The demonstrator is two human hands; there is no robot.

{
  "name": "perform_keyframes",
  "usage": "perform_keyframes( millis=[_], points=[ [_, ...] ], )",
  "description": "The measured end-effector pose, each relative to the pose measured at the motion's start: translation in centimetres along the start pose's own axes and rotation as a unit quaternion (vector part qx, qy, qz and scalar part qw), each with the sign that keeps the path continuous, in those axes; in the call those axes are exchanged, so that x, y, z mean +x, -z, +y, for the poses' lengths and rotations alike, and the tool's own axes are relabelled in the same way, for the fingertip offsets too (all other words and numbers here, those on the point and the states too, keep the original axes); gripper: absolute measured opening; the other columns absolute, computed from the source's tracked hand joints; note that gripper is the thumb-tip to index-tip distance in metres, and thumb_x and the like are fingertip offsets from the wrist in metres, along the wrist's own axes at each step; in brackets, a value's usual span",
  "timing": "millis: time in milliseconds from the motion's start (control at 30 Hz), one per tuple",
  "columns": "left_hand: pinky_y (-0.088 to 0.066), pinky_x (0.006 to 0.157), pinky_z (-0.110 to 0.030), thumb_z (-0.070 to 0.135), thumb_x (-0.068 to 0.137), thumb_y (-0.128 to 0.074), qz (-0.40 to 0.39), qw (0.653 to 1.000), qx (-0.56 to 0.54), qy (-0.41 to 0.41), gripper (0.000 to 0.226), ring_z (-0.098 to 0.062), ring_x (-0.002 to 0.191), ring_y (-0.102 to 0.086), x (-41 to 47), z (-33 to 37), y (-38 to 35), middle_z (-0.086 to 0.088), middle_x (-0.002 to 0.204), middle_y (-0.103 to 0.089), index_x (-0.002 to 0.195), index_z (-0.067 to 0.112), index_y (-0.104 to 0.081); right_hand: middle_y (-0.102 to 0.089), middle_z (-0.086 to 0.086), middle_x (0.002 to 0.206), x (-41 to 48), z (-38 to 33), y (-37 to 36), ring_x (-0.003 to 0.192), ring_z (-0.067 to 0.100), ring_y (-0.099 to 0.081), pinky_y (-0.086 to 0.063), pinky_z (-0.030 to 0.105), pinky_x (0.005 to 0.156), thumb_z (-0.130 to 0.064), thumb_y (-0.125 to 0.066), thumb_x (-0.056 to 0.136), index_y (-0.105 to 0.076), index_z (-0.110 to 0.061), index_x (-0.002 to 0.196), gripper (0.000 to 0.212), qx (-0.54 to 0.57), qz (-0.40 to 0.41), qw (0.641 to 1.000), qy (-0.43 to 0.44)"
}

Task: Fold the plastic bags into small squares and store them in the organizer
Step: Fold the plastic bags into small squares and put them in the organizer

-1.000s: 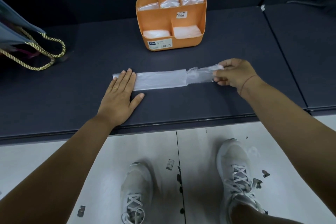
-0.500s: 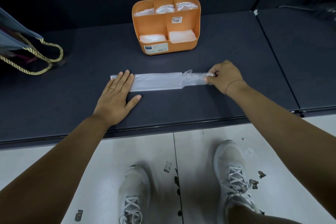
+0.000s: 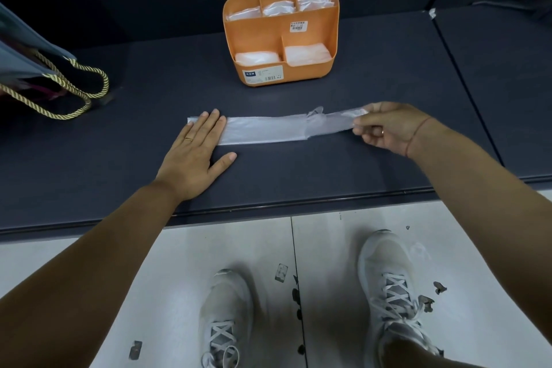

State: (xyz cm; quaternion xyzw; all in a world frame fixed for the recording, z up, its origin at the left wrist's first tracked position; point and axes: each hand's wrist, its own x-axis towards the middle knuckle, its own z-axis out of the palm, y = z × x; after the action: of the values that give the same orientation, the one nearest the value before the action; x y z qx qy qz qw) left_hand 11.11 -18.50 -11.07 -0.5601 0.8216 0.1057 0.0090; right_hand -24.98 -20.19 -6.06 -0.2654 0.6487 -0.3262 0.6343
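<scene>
The plastic bag point(image 3: 263, 130) lies in a long strip from left to right on the table point(image 3: 119, 158). The left hand point(image 3: 194, 155) presses its left end flat. The right hand point(image 3: 385, 125) pinches its right end, ready to fold it left.

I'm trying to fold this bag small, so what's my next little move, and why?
Probably fold the lifted end leftward over the flat strip. Your right hand pinches the crumpled end of the bag just above the table, and your left hand pins the other end flat.
</scene>
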Motion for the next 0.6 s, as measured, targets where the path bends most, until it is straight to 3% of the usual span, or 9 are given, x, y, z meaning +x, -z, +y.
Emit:
perform_keyframes(
  millis=[67, 167, 333, 433, 500, 567, 600],
  points=[
    [0.006, 0.122, -0.03, 0.071, 0.088, -0.007, -0.004, 1.0, 0.009, -0.01, 0.086, -0.008, 0.149, 0.009, 0.2, -0.4, 0.0, 0.003, 0.165, 0.002, 0.157, 0.02, -0.003, -0.065, 0.007, 0.082, -0.3, 0.0, 0.4, 0.063, 0.008, -0.066, -0.052, 0.017, 0.052, -0.001, -0.066, 0.086, -0.057, -0.011, 0.115, 0.032, -0.049, 0.001, 0.999, 0.008],
    [0.009, 0.122, -0.033, 0.073, 0.088, -0.006, 0.005, 0.999, 0.035, -0.009, 0.089, -0.01, 0.149, 0.01, 0.4, -0.2, 0.4, 0.0, 0.165, 0.0, 0.157, 0.017, -0.003, -0.067, 0.009, 0.079, -1.6, 0.2, 0.5, 0.065, 0.008, -0.065, -0.053, 0.016, 0.058, -0.002, -0.068, 0.085, -0.061, -0.01, 0.117, 0.034, -0.108, -0.01, 0.994, 0.01],
    [0.006, 0.12, -0.033, 0.067, 0.087, -0.038, 0.068, 0.994, -0.033, -0.085, 0.094, -0.022, 0.152, -0.001, -0.3, 9.7, 0.5, -0.008, 0.164, -0.007, 0.156, 0.008, -0.011, -0.07, 0.008, 0.072, -5.8, 0.9, 0.3, 0.062, 0.009, -0.068, -0.053, 0.015, 0.057, -0.006, -0.068, 0.086, -0.064, -0.008, 0.108, 0.022, -0.087, -0.006, 0.996, 0.024],
    [0.0, 0.123, -0.032, 0.046, 0.09, -0.059, 0.095, 0.98, -0.164, -0.064, 0.088, -0.021, 0.151, -0.006, -1.1, 18.0, -0.4, -0.009, 0.163, -0.014, 0.155, 0.007, -0.016, -0.072, 0.006, 0.071, -9.1, 0.9, -0.1, 0.064, 0.009, -0.069, -0.052, 0.015, 0.054, -0.007, -0.067, 0.086, -0.065, -0.007, 0.108, 0.022, -0.074, -0.028, 0.996, 0.041],
    [-0.012, 0.123, -0.032, 0.036, 0.092, -0.057, 0.145, 0.949, -0.277, -0.032, 0.071, -0.019, 0.148, -0.022, -1.7, 20.6, -0.3, -0.009, 0.158, -0.032, 0.151, 0.006, -0.031, -0.072, 0.007, 0.073, -11.2, 0.8, -0.6, 0.066, 0.011, -0.068, -0.052, 0.015, 0.056, -0.012, -0.066, 0.085, -0.066, -0.007, 0.104, 0.019, -0.082, -0.07, 0.992, 0.063],
    [-0.033, 0.115, -0.03, 0.024, 0.097, -0.053, 0.184, 0.906, -0.381, -0.012, 0.047, -0.013, 0.132, -0.048, -2.4, 21.0, 0.5, -0.004, 0.136, -0.059, 0.143, 0.01, -0.049, -0.07, 0.007, 0.073, -12.8, 0.3, -0.9, 0.064, 0.011, -0.064, -0.051, 0.016, 0.057, -0.03, -0.062, 0.082, -0.068, -0.008, 0.097, 0.028, -0.065, -0.114, 0.986, 0.102],
    [-0.041, 0.106, -0.023, 0.021, 0.1, -0.051, 0.178, 0.884, -0.432, -0.003, 0.038, -0.007, 0.111, -0.06, -2.8, 20.9, 1.2, 0.002, 0.113, -0.068, 0.137, 0.014, -0.056, -0.069, 0.005, 0.073, -12.7, 0.1, -0.8, 0.061, 0.011, -0.06, -0.05, 0.017, 0.057, -0.038, -0.057, 0.081, -0.068, -0.008, 0.094, 0.034, -0.041, -0.121, 0.984, 0.126]
  ],
)
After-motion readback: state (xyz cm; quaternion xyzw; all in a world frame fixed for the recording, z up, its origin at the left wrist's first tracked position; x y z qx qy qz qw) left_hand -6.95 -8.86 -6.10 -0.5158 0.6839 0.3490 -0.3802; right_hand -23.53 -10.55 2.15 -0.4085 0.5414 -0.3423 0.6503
